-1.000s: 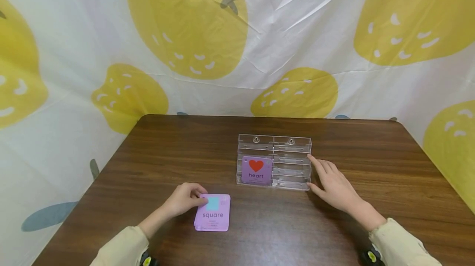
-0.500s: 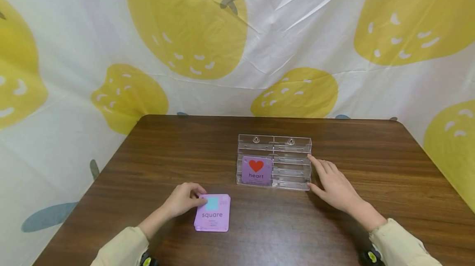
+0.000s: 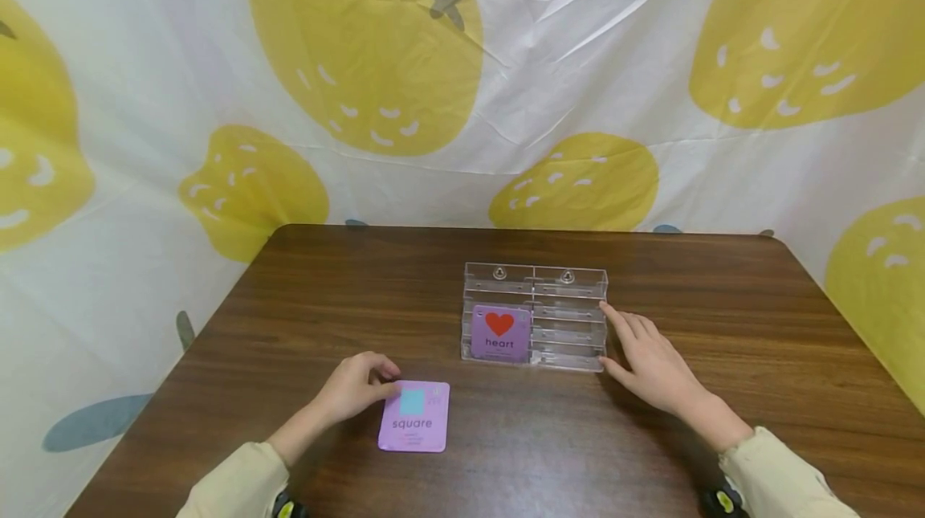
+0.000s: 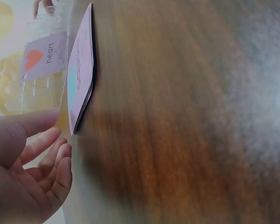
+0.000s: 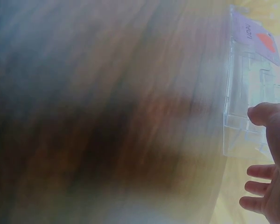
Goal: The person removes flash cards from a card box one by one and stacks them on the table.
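A stack of pink-purple flash cards [image 3: 413, 427] lies flat on the table, the top one printed with a teal square and the word "square". At its upper left corner is my left hand [image 3: 354, 386], thumb and fingers loosely bent. In the left wrist view, the thumb and fingers [image 4: 60, 179] stand just off the stack's corner with nothing between them. A clear tiered card holder [image 3: 568, 336] has a purple heart card [image 3: 499, 333] in its front left pocket. My right hand [image 3: 652, 363] is spread, with thumb and fingertips at the holder's right side.
The brown wooden table [image 3: 325, 293] reaches back to a white curtain [image 3: 405, 189] printed with yellow lemons. The holder's right column and rear tiers show no cards. A cream sleeve and a black wrist strap show on each arm.
The card stack's edges, slightly staggered before, now line up. My left thumb has drawn back a little to the left off the top card. My right hand and the holder stay in place.
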A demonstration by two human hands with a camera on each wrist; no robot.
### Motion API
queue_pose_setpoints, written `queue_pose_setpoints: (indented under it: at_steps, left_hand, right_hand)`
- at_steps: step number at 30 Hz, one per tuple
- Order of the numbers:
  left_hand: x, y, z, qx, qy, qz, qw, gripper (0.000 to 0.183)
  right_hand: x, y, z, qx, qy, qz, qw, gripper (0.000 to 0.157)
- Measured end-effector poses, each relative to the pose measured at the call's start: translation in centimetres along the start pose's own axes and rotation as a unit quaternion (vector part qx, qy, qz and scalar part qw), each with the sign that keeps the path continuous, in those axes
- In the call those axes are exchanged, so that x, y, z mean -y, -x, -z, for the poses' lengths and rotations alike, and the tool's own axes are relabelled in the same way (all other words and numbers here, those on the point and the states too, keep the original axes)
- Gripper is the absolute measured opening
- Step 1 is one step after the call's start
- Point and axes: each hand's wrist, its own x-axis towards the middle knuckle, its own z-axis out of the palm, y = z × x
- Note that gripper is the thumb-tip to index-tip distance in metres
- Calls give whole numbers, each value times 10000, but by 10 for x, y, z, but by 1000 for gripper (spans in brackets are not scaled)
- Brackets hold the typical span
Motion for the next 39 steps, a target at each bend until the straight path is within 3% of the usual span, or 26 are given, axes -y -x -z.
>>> queue_pose_setpoints:
  at_steps: [11,15,20,31,39]
  left_hand:
    - [-2,-5,1,204,351,-316,9987,17]
    - [-6,-11,0,275,610,-258,9974,19]
    - [-15,-20,-2,328,811,-146,9961,21]
    - [-39,-45,-5,320,1354,-501,9890,29]
    - [-56,-60,-9,186,1466,-582,9873,34]
  right_hand:
    - [0,0,1,86,-25,-46,9999,78]
    - [0,0,1,125,-47,-72,9999,77]
    - [1,0,2,156,-47,-73,9998,77]
    - [-1,0,0,79,-26,10,10000,79]
    - [-1,-1,0,58,3,37,10000,79]
